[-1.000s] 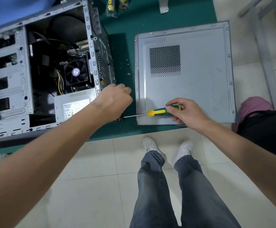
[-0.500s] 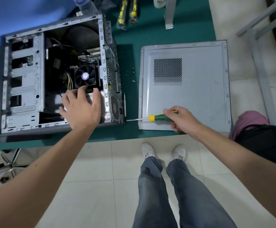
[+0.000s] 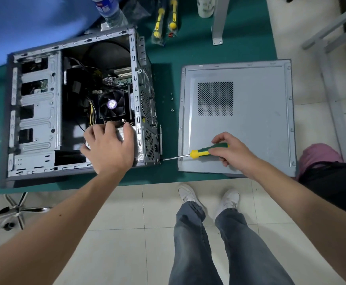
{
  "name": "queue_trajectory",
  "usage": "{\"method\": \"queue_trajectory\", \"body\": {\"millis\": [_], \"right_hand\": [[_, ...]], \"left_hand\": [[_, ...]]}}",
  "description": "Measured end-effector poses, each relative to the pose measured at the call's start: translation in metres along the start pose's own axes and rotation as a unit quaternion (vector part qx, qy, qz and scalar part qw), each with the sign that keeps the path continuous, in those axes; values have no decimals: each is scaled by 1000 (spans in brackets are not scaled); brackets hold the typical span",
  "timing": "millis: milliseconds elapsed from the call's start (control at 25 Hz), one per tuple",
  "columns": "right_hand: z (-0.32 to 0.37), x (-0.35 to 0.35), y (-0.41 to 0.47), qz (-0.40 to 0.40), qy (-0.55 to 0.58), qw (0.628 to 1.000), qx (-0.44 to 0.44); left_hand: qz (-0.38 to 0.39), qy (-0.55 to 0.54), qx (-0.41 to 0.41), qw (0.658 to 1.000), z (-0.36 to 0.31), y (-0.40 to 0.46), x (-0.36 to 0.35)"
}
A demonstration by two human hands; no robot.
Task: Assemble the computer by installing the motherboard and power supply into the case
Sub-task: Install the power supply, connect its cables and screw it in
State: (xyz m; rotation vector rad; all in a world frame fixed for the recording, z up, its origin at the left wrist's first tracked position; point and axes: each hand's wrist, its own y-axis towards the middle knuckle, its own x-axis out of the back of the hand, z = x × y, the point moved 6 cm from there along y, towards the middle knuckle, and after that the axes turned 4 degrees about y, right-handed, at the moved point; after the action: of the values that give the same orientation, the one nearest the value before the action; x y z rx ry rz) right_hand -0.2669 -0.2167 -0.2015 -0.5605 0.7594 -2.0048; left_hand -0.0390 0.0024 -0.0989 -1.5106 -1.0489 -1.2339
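Left hand spread flat on the power supply inside the case, barely shifted; right hand still gripping the screwdriver, tip at the case's rear corner.

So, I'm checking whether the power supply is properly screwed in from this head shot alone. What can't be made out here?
- Power supply: mostly covered by the left hand.
- Screw at the screwdriver tip: too small, on the case rear corner.
- Loose screws on the mat: count uncertain, tiny.
- Motherboard: largely in shadow, behind the fan.
- Water bottle: cut off by the top edge.
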Motion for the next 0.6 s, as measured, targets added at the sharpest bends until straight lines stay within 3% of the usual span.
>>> {"method": "queue_trajectory", "body": {"millis": [160, 360, 520, 600], "right_hand": [[1, -2, 4, -20, -73, 997, -26], [4, -2, 8, -5, 49, 999, 3], [-5, -5, 6, -4, -67, 997, -33], [-6, -7, 6, 21, 1, 999, -27]], "left_hand": [[-6, -5, -3, 1000, -2, 2, 1], [-8, -5, -5, 1000, -1, 3, 1], [-12, -7, -7, 1000, -3, 5, 1], [-11, -10, -3, 1000, -3, 5, 1]]}}
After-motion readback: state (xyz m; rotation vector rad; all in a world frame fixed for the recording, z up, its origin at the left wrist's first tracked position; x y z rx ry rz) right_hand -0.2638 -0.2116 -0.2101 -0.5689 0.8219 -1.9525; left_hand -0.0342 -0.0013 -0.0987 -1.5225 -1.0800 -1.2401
